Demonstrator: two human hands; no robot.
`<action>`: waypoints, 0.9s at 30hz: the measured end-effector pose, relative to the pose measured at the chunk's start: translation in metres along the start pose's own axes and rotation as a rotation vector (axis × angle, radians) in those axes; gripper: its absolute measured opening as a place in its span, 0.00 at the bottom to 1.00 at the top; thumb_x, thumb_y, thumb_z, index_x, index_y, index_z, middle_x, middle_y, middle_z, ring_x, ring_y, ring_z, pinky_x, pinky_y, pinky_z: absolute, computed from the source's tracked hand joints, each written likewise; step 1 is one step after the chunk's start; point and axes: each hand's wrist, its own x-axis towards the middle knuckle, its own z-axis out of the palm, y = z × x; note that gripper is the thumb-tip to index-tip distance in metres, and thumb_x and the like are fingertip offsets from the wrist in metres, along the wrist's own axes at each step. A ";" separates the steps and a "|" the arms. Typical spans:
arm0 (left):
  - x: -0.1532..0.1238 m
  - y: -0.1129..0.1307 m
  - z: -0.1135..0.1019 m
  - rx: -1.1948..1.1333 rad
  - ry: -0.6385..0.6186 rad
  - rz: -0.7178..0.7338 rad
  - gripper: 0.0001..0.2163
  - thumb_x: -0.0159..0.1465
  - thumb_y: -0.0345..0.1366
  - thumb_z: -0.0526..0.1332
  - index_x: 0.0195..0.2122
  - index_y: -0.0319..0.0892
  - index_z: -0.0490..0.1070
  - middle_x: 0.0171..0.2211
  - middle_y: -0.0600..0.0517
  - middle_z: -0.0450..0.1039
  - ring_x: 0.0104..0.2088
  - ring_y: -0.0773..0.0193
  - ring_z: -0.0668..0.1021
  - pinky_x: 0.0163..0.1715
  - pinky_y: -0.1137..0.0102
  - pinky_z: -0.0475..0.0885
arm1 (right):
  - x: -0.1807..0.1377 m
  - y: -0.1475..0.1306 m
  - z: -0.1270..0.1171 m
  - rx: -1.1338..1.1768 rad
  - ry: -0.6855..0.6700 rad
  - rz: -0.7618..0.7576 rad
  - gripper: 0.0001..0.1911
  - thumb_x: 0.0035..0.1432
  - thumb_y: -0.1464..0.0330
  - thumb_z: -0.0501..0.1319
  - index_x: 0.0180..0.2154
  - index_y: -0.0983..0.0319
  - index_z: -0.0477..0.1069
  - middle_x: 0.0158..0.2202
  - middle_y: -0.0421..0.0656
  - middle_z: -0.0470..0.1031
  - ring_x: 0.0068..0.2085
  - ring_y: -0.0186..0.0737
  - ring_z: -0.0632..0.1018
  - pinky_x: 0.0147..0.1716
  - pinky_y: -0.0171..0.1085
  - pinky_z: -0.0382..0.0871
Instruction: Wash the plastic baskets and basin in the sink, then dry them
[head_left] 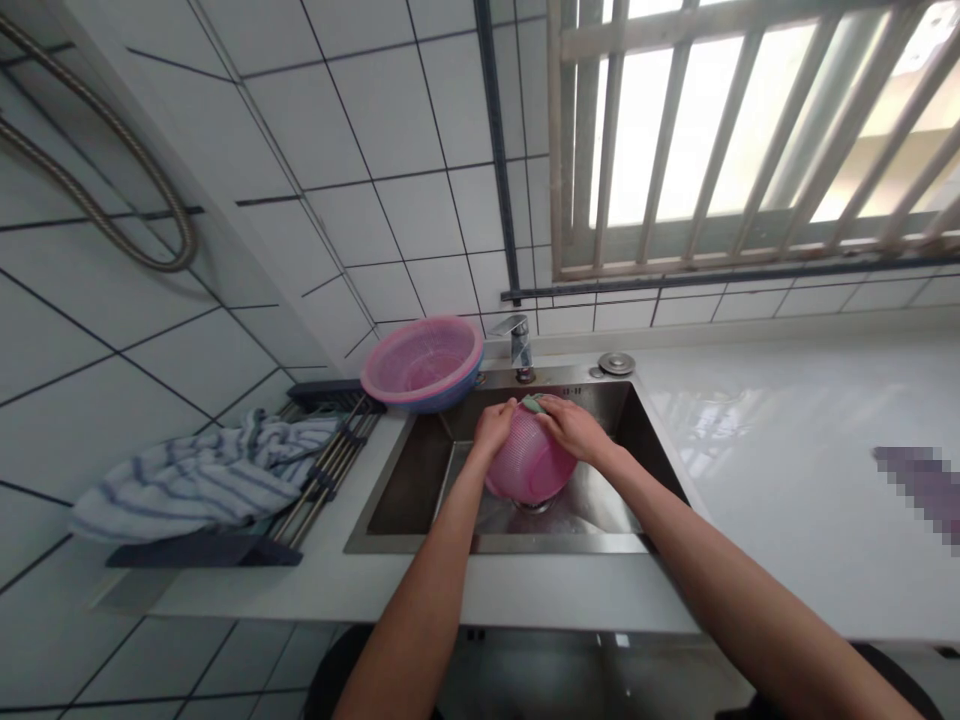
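White tiles line the walls around a pale counter (pixel 757 470), with a barred window (pixel 675 140) at the far right and a metal sink (pixel 375 543) let into the counter. Over this sink, below the tap (pixel 519 345), a pink strainer (pixel 529 465) is held up at a tilt between two bare hands. Its left side is in the grasp of the left hand (pixel 495 428), the fingers curled against it and partly hidden, so how tightly they close is hard to tell. Across its far upper side lies the right hand (pixel 576 428), its fingers bent over a small green pad (pixel 533 404) and seemingly pressing that to the strainer; their tips are not clear. Judging by this, scrubbing the strainer is the step in hand, and the next move probably calls for a steady left hold while the right slides the pad to another patch of mesh. No running water can be made out. Beyond the sink's far left corner sits a pink basin (pixel 424 362), and a striped cloth (pixel 202 475) lies on a rack (pixel 330 475) at the left
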 end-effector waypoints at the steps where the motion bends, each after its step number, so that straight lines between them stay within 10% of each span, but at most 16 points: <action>1: 0.001 -0.001 0.001 -0.009 -0.006 -0.004 0.22 0.63 0.55 0.62 0.31 0.38 0.81 0.30 0.45 0.81 0.37 0.51 0.80 0.37 0.66 0.70 | 0.000 0.002 0.000 0.005 -0.007 0.003 0.23 0.75 0.60 0.52 0.63 0.62 0.72 0.63 0.51 0.74 0.65 0.49 0.73 0.66 0.50 0.65; 8: -0.003 -0.008 -0.003 -0.160 0.010 -0.017 0.26 0.60 0.61 0.61 0.27 0.38 0.76 0.25 0.49 0.77 0.30 0.59 0.75 0.31 0.69 0.65 | -0.002 -0.028 0.010 0.025 -0.140 -0.250 0.19 0.74 0.63 0.53 0.56 0.58 0.79 0.60 0.46 0.77 0.66 0.48 0.71 0.70 0.50 0.59; 15: -0.004 -0.009 0.000 -0.191 -0.076 0.010 0.27 0.57 0.62 0.63 0.29 0.38 0.79 0.26 0.49 0.77 0.30 0.59 0.74 0.33 0.68 0.65 | -0.002 0.003 0.001 0.006 -0.015 0.045 0.22 0.74 0.59 0.53 0.62 0.59 0.73 0.63 0.50 0.73 0.65 0.49 0.73 0.66 0.50 0.66; 22: -0.002 -0.012 -0.006 -0.316 0.014 -0.075 0.27 0.51 0.63 0.67 0.26 0.40 0.75 0.27 0.49 0.76 0.31 0.59 0.74 0.34 0.67 0.66 | -0.001 -0.040 0.020 -0.067 -0.136 -0.255 0.17 0.71 0.59 0.59 0.54 0.57 0.80 0.60 0.47 0.77 0.68 0.52 0.68 0.71 0.54 0.55; 27: -0.009 -0.006 -0.005 -0.320 -0.036 -0.097 0.26 0.52 0.62 0.66 0.28 0.39 0.77 0.26 0.50 0.76 0.29 0.61 0.72 0.32 0.68 0.64 | 0.002 -0.010 0.002 -0.019 -0.015 0.001 0.21 0.74 0.61 0.54 0.60 0.59 0.75 0.62 0.49 0.75 0.63 0.47 0.74 0.65 0.47 0.66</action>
